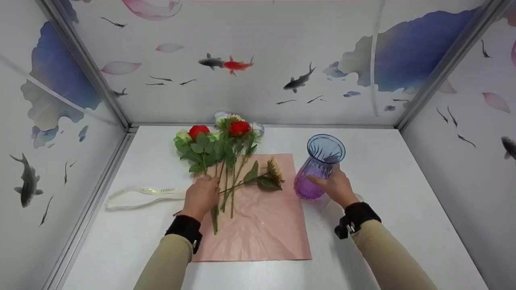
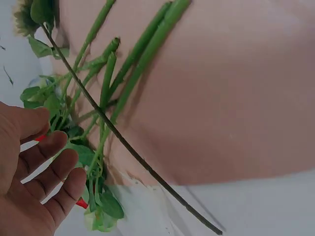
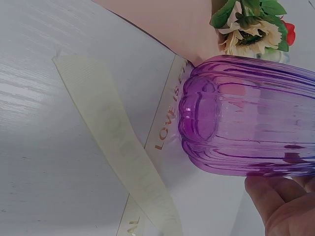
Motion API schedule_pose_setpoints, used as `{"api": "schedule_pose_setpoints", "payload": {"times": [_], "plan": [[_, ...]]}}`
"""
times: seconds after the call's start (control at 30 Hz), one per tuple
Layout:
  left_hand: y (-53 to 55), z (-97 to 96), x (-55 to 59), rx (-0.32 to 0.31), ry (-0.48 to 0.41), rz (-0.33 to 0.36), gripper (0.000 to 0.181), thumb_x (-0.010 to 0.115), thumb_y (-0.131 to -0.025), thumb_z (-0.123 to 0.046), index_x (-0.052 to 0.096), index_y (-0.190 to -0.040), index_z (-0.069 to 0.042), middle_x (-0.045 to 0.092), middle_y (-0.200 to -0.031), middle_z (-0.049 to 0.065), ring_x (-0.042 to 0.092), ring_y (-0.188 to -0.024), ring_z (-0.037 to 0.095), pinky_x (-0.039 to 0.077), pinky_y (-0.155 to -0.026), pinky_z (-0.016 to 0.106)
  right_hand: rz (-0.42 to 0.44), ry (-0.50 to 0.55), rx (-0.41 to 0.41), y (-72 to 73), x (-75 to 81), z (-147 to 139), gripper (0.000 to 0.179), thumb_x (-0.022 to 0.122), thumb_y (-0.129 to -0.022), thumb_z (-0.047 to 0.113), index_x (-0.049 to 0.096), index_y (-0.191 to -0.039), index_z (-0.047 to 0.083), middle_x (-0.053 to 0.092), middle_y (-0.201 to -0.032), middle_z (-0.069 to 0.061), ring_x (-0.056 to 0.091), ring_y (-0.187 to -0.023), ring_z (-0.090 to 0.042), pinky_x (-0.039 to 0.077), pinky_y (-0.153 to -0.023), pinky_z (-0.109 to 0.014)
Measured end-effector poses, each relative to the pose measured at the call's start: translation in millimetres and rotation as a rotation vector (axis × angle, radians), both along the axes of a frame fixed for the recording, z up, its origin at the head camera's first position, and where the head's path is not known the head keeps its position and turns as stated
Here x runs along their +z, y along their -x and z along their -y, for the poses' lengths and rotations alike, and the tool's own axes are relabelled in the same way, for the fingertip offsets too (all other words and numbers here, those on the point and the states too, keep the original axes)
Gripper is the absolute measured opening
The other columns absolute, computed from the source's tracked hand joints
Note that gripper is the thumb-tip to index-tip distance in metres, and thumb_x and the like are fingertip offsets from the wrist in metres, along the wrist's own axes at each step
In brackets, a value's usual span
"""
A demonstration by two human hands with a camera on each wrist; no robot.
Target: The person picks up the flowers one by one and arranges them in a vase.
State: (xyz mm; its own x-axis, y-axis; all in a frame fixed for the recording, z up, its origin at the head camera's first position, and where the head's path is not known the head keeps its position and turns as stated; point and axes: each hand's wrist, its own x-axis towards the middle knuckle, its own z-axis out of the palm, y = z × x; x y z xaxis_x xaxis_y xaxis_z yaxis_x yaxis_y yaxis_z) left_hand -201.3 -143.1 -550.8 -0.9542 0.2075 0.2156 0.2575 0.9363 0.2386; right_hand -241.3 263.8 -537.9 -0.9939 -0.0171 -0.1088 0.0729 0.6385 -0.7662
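My right hand (image 1: 338, 186) grips the side of a ribbed glass vase (image 1: 313, 177), blue at the rim and purple at the base. The vase tilts in the head view; its base fills much of the right wrist view, with fingertips (image 3: 268, 189) against the glass. Over the flower stems (image 1: 225, 193) is my left hand (image 1: 200, 196), its fingers relaxed and apart in the left wrist view. A sunflower (image 1: 275, 171) lies with its long thin stem (image 2: 128, 145) across the others. Red roses (image 1: 240, 127) and green leaves bunch toward the back.
Pink wrapping paper (image 1: 266, 233) lies under the stems on the white table (image 1: 395, 189). A white ribbon (image 1: 139, 197) with gold letters loops at the left. More lettered ribbon (image 3: 120, 142) lies near the vase. Printed panels (image 1: 266, 24) enclose the table's back and sides.
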Motion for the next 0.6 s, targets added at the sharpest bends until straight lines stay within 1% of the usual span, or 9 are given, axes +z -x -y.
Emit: {"api": "schedule_pose_setpoints", "payload": {"times": [0.17, 0.27, 0.33, 0.43, 0.47, 0.53, 0.6], "plan": [[5.6, -24.8, -1.0, -0.02, 0.02, 0.036, 0.02, 0.071, -0.097, -0.011, 0.07, -0.116, -0.006, 0.068, -0.111, 0.016, 0.065, -0.098, 0.036, 0.058, -0.075, 0.047, 0.008, 0.017, -0.01, 0.3, -0.6, 0, 0.116, 0.08, -0.082, 0.057, 0.009, -0.16, 0.009, 0.036, -0.159, -0.027, 0.038, -0.145, -0.046, 0.032, -0.116, -0.06], [7.8, -36.7, -3.7, -0.037, 0.047, 0.027, 0.022, 0.07, -0.097, -0.01, 0.07, -0.119, -0.005, 0.067, -0.118, 0.017, 0.066, -0.104, 0.036, 0.059, -0.077, 0.047, 0.019, 0.033, -0.012, -0.2, 0.0, 0, 0.118, 0.081, -0.081, 0.058, 0.008, -0.161, 0.01, 0.035, -0.161, -0.025, 0.036, -0.147, -0.045, 0.03, -0.116, -0.061], [8.7, -43.0, -6.4, -0.043, 0.063, 0.017, 0.023, 0.07, -0.097, -0.01, 0.07, -0.12, -0.005, 0.066, -0.125, 0.018, 0.066, -0.105, 0.037, 0.059, -0.076, 0.047, 0.024, 0.04, -0.012, -0.3, 0.3, 0, 0.119, 0.081, -0.081, 0.058, 0.007, -0.161, 0.01, 0.034, -0.161, -0.025, 0.035, -0.147, -0.045, 0.03, -0.117, -0.062], [10.5, -51.7, -11.1, -0.032, 0.077, 0.021, 0.022, 0.071, -0.097, -0.013, 0.071, -0.118, -0.006, 0.064, -0.128, 0.018, 0.065, -0.104, 0.037, 0.06, -0.073, 0.046, 0.029, 0.039, -0.018, -0.8, 1.2, 0, 0.118, 0.081, -0.081, 0.058, 0.007, -0.161, 0.011, 0.034, -0.162, -0.024, 0.034, -0.148, -0.045, 0.029, -0.117, -0.062], [11.3, -53.9, -13.2, -0.026, 0.087, 0.028, 0.023, 0.07, -0.098, -0.012, 0.071, -0.119, -0.006, 0.062, -0.132, 0.02, 0.065, -0.105, 0.038, 0.06, -0.073, 0.046, 0.031, 0.038, -0.02, -0.9, 1.4, 0, 0.118, 0.081, -0.081, 0.058, 0.007, -0.161, 0.011, 0.034, -0.162, -0.024, 0.034, -0.148, -0.045, 0.029, -0.117, -0.062], [11.6, -57.2, -17.3, -0.013, 0.098, 0.036, 0.02, 0.07, -0.097, -0.009, 0.073, -0.117, -0.006, 0.061, -0.132, 0.02, 0.064, -0.104, 0.038, 0.06, -0.071, 0.046, 0.036, 0.036, -0.024, -1.1, 1.8, 1, 0.118, 0.081, -0.081, 0.058, 0.008, -0.161, 0.012, 0.033, -0.162, -0.024, 0.034, -0.148, -0.045, 0.029, -0.117, -0.062], [11.0, -58.8, -21.0, -0.002, 0.109, 0.056, 0.022, 0.069, -0.097, -0.003, 0.072, -0.118, -0.005, 0.059, -0.136, 0.021, 0.064, -0.105, 0.039, 0.06, -0.069, 0.046, 0.041, 0.039, -0.027, -1.3, 1.9, 2, 0.118, 0.081, -0.081, 0.058, 0.007, -0.161, 0.013, 0.033, -0.162, -0.023, 0.034, -0.148, -0.045, 0.029, -0.117, -0.062]]}}
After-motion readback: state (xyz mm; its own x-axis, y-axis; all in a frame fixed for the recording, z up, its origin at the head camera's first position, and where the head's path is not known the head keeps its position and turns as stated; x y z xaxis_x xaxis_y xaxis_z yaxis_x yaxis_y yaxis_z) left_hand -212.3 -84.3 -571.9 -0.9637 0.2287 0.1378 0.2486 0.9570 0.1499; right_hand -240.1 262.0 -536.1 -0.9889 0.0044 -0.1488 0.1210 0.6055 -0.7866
